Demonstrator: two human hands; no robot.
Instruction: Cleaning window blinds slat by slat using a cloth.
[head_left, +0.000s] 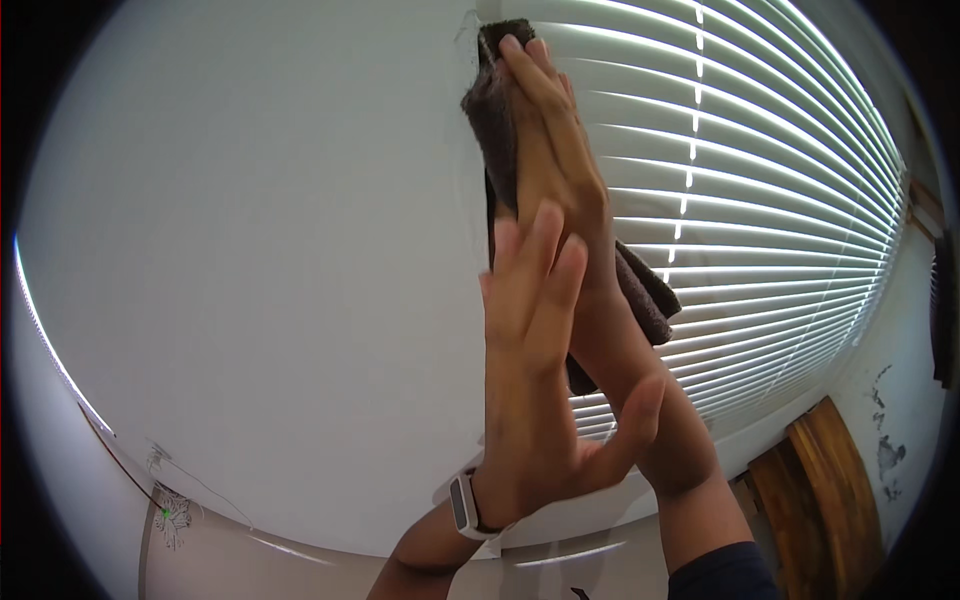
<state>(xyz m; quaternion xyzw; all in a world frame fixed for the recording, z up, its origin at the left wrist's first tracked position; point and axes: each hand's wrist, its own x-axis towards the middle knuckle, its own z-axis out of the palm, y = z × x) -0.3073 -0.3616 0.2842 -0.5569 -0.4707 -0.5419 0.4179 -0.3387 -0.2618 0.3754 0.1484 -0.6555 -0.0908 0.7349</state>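
My right hand (555, 142) lies flat and stretched out along a dark brown towelling cloth (491, 127). It presses the cloth against the edge where the white wall (300, 225) meets the window recess. Folds of the cloth hang out behind my right wrist, and part of it is hidden by my arms. Lower and nearer to me, my left hand (532, 337) is raised with its back toward me, thumb spread away from the fingers. It overlaps my right wrist in view and holds nothing. A smartwatch with a pale case (465, 506) is on my left wrist.
White slatted window blinds (750, 225) span the right side, right beside the cloth. Wooden boards (832, 480) stand at the lower right, near a wall with dark damaged patches (891, 454). White cables and a small green light (171, 514) show at the lower left.
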